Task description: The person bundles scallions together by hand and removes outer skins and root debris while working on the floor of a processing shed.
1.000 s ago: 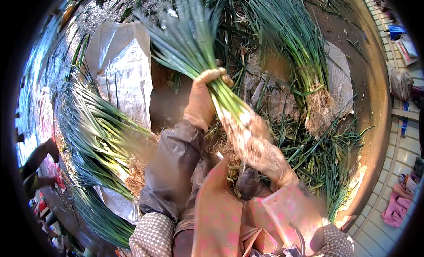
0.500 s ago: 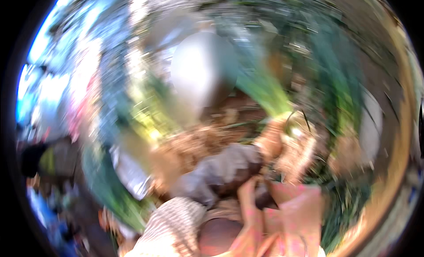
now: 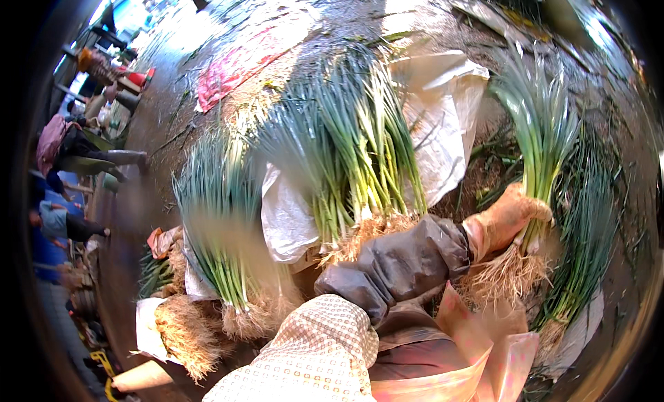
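Observation:
My left hand [image 3: 508, 214], in an orange-tan glove, reaches across to the right from a patterned sleeve and a dark oversleeve [image 3: 415, 264]. Its fingers are wrapped round the pale lower stalks of a bunch of green onions [image 3: 539, 136]. The leaves point up and away, and the stringy roots [image 3: 508, 274] hang below the glove. Close by on the right lies another green onion bunch [image 3: 584, 222]. A broad pile of green onions [image 3: 346, 139] rests beyond my forearm. My right hand does not show.
White sheeting [image 3: 443, 118] lies under and beside the middle pile. Further left are a green onion bunch [image 3: 221, 222] and a clump of roots [image 3: 183, 333]. A pinkish-orange apron [image 3: 443, 367] covers my lap. People [image 3: 69, 146] are at the far left; a red-and-white sheet [image 3: 235, 67] lies beyond.
The view has swung, and the blur has mostly cleared. My left arm now reaches further right in the picture, with the gloved hand round the green onions. A pale rounded blur near the middle is gone.

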Tool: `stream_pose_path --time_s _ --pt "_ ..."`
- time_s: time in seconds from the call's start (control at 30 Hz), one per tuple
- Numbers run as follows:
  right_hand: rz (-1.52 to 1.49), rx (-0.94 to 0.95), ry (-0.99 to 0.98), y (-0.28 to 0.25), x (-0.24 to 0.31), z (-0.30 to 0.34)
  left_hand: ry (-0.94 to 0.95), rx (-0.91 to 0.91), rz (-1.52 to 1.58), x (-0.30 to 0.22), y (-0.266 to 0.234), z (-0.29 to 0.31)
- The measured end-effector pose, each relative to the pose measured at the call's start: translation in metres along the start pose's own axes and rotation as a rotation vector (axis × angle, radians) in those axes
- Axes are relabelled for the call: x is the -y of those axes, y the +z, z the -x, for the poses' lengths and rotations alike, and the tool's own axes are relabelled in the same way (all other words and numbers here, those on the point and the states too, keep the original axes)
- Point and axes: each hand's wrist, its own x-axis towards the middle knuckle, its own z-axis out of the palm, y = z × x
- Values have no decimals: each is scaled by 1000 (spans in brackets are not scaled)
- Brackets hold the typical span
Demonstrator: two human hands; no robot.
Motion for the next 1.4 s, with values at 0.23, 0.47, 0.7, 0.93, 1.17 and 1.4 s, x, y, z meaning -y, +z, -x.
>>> stream_pose_path --time_s 0.23,0.47,0.7,0.93,1.17,1.4 --pt "617 424 -48 63 104 -17 190 10 -326 -150 -8 65" --pt "700 733 56 210 142 -25 236 -209 -393 -158 -72 150" --pt "-227 345 316 308 28 -94 -391 -121 -147 -103 -140 266" --pt "-20 -195 234 195 7 -175 -893 -143 -553 -152 -148 373" --pt "514 -536 -270 38 54 -226 -868 -341 -688 -180 -88 378" --pt "1776 -714 -287 -181 95 -228 -1270 -380 -821 -188 -110 371"
